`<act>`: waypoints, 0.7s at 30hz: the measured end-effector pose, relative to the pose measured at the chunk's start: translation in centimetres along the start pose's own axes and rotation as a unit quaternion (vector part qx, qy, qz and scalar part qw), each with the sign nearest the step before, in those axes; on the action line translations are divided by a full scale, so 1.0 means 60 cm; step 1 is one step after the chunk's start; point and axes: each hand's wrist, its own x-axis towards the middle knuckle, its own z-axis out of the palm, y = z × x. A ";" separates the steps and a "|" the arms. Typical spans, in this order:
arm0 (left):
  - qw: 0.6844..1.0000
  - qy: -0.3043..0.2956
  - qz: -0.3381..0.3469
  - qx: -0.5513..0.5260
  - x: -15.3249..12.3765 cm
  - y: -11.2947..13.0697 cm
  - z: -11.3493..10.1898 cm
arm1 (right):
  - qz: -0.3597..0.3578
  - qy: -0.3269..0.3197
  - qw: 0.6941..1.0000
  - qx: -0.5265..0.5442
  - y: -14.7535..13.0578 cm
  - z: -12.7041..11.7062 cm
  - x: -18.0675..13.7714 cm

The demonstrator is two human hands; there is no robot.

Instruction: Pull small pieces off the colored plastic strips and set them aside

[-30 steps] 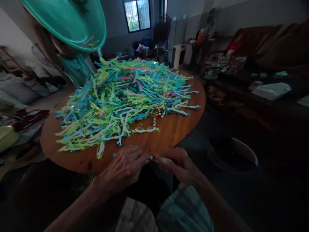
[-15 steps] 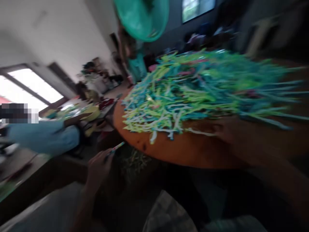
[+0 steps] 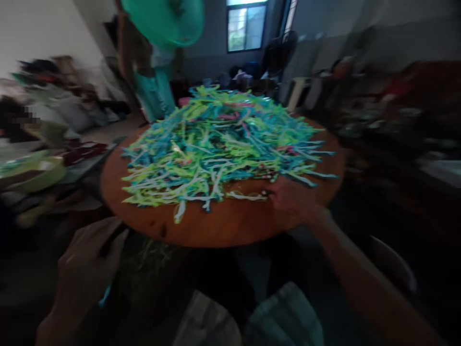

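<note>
A heap of thin strips (image 3: 216, 139), mostly lime green, blue and white with some pink, covers much of a round orange-brown table (image 3: 223, 226). My right hand (image 3: 291, 197) rests low over the table's near right part, its fingers pinched together. At their tips is a small pale bit, beside the end of a loose white strand (image 3: 247, 196). Whether the fingers grip that strand is unclear. Left of the table's edge, my left hand (image 3: 90, 259) is curled closed. A thin strip (image 3: 104, 298) shows its blue end below the palm; the rest is hidden.
Beyond the table a person (image 3: 151, 86) in light teal trousers stands holding a big green basin (image 3: 165, 21). A yellow-green basin (image 3: 39, 173) is at the left. Thin scraps (image 3: 151, 254) lie below the table's near left edge. A pale-rimmed container (image 3: 392, 259) stands at lower right.
The view has swung right, so the table sits nearer the middle. The multicoloured strip that stuck up from my left hand no longer shows above it. My right hand stays by the white strand.
</note>
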 end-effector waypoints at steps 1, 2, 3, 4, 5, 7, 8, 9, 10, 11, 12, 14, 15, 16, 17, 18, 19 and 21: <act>0.996 -0.013 0.061 -0.062 0.020 0.047 0.023 | -0.009 -0.026 0.999 -0.044 0.007 -0.008 -0.003; 0.984 -0.036 0.130 -0.117 0.039 0.100 0.047 | -0.020 -0.056 0.994 -0.088 0.011 -0.013 -0.006; 0.966 -0.059 0.194 -0.160 0.059 0.155 0.072 | -0.030 -0.084 0.988 -0.127 0.011 -0.014 -0.009; 0.947 -0.087 0.246 -0.187 0.079 0.208 0.097 | -0.036 -0.101 0.982 -0.156 0.010 -0.013 -0.013; 0.933 -0.109 0.275 -0.206 0.098 0.256 0.124 | -0.041 -0.116 0.976 -0.181 0.007 -0.011 -0.017; 0.914 -0.165 0.313 -0.197 0.133 0.328 0.176 | -0.042 -0.127 0.967 -0.218 -0.002 -0.006 -0.027; 0.908 -0.191 0.324 -0.183 0.148 0.351 0.201 | -0.037 -0.125 0.965 -0.228 -0.006 -0.005 -0.034; 0.904 -0.215 0.332 -0.166 0.162 0.366 0.222 | -0.026 -0.116 0.966 -0.231 -0.008 -0.006 -0.042; 0.900 -0.234 0.335 -0.150 0.174 0.375 0.240 | -0.011 -0.104 0.969 -0.225 -0.009 -0.007 -0.051; 0.897 -0.253 0.334 -0.138 0.184 0.380 0.255 | 0.005 -0.089 0.974 -0.209 -0.009 -0.009 -0.060; 0.895 -0.272 0.330 -0.127 0.193 0.382 0.267 | 0.020 -0.071 0.980 -0.183 -0.008 -0.011 -0.069; 0.892 -0.308 0.312 -0.109 0.207 0.383 0.283 | 0.034 -0.033 0.991 -0.128 -0.004 -0.013 -0.084; 0.891 -0.324 0.303 -0.100 0.213 0.384 0.288 | 0.036 -0.018 0.993 -0.107 -0.001 -0.011 -0.089; 0.889 -0.337 0.295 -0.091 0.217 0.386 0.292 | 0.036 -0.007 0.995 -0.094 0.002 -0.009 -0.093; 0.889 -0.345 0.288 -0.083 0.221 0.387 0.296 | 0.038 0.003 0.996 -0.087 0.004 -0.006 -0.096; 0.891 -0.348 0.279 -0.078 0.223 0.389 0.299 | 0.040 0.012 0.996 -0.083 0.006 -0.002 -0.097; 0.894 -0.349 0.271 -0.075 0.225 0.390 0.300 | 0.043 0.019 0.996 -0.081 0.007 0.002 -0.098; 0.902 -0.346 0.248 -0.071 0.225 0.388 0.300 | 0.043 0.030 0.996 -0.073 0.006 0.008 -0.100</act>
